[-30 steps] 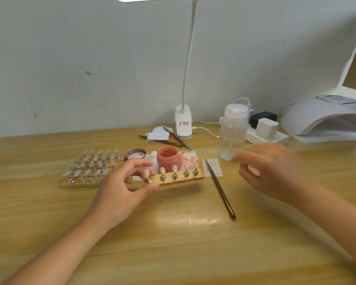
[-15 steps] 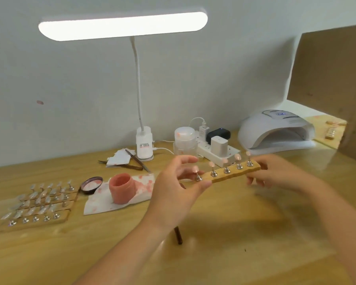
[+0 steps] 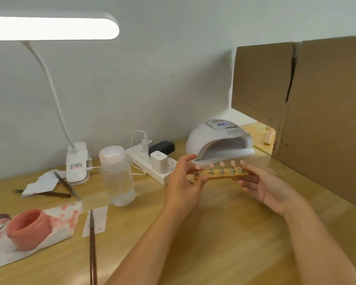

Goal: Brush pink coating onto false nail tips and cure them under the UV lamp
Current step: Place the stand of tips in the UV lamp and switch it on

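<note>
A small wooden strip (image 3: 220, 177) carries several pink-coated nail tips (image 3: 221, 163) on metal stands. It is held in the air just in front of the mouth of the white UV lamp (image 3: 218, 140). My left hand (image 3: 185, 182) pinches its left end and my right hand (image 3: 263, 185) holds its right end from below. The open pink coating jar (image 3: 28, 228) stands on stained paper at the lower left. The brush (image 3: 92, 243) lies on the table beside it.
A clear plastic bottle (image 3: 117, 175) stands left of my hands. Behind it lie a power strip (image 3: 150, 163) with chargers and the desk lamp base (image 3: 77, 163). A cardboard panel (image 3: 317, 112) walls off the right side, with another nail strip (image 3: 268, 138) behind it.
Both hands have carried the wooden strip further right and back, up to the UV lamp's mouth. The view has swung right, so the rack of bare tips has left the frame.
</note>
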A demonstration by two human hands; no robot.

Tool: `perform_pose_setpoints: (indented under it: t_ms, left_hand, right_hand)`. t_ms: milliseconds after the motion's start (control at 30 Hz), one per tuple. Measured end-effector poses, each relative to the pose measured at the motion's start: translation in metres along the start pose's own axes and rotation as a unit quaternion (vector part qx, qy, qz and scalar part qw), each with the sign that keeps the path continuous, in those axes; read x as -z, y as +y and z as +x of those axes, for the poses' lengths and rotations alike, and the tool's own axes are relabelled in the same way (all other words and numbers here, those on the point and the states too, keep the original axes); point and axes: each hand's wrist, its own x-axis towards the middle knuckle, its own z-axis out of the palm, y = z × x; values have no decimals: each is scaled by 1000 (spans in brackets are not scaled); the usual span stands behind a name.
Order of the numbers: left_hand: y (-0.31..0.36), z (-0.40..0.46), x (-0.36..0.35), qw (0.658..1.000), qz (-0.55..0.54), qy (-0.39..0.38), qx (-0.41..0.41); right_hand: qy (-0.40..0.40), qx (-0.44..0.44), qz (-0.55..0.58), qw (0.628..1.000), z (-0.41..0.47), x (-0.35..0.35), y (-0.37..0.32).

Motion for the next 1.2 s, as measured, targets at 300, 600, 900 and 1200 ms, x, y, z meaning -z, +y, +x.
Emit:
perform_pose_setpoints:
  t_ms: [300, 600, 900, 1200]
  left_hand:
    - [-25, 27, -15, 999, -29, 1, -13]
    - [-31, 24, -14, 999, -38, -9, 0]
    - [-36, 29, -16, 997, -70, -18, 8]
    - [-40, 29, -19, 999, -47, 4, 9]
  right_hand:
    - [22, -20, 39, 999, 23, 18, 7]
    - [187, 30, 48, 981, 53, 25, 3]
    - [176, 37, 8, 984, 110, -5, -6]
    - [266, 52, -63, 960, 148, -19, -19]
